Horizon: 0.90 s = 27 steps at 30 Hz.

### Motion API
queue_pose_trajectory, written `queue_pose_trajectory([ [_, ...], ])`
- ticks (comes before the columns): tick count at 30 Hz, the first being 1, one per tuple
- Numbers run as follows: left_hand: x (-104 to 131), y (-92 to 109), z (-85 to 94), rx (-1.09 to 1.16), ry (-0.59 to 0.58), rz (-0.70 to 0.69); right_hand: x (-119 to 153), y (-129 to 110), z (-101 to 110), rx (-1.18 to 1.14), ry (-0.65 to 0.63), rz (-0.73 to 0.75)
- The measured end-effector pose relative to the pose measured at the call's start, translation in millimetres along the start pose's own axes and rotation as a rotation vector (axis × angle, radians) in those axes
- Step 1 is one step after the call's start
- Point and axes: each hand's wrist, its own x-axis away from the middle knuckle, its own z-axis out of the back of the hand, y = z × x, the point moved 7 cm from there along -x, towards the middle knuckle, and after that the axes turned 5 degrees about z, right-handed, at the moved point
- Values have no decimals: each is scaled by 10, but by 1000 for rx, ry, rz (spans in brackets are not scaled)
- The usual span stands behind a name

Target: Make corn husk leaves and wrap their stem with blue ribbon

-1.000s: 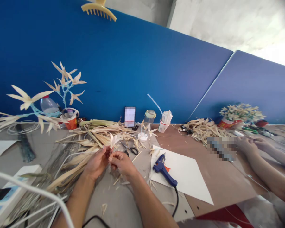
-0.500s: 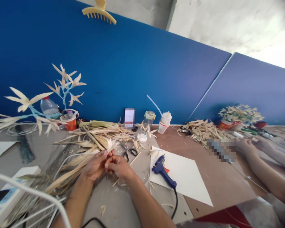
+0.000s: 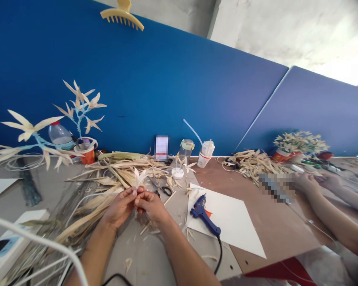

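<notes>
My left hand (image 3: 121,206) pinches the base of a small pale husk flower (image 3: 139,177), whose petals point upward above the fingertips. Fingers of my right hand (image 3: 150,205) are closed on the same base, touching those of my left hand. Just behind my hands lie black-handled scissors (image 3: 166,191). Dry husk strips (image 3: 91,206) spread to the left. A blue glue gun (image 3: 205,214) rests on a white sheet (image 3: 238,224) to the right.
Finished husk flowers on blue stems (image 3: 82,109) stand in a red cup (image 3: 88,155) at the left. A phone (image 3: 162,148), a bottle (image 3: 186,147) and a white cup (image 3: 204,159) line the back. Another person's hands (image 3: 308,182) are at the far right.
The flower has turned more upright between my fingers. My right hand's fingers have come closer against those of my left hand. The view has shifted slightly.
</notes>
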Motion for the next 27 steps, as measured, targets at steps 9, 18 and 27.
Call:
queue_pose_trajectory([
  [9, -29, 31, 46, 34, 46, -52, 15, -140, 106, 155, 14, 15],
  [18, -24, 53, 35, 38, 53, -56, -9, -272, 282, 108, 170, 126],
  [27, -32, 32, 19, -14, 78, -55, -10, -305, 280, 83, 194, 172],
])
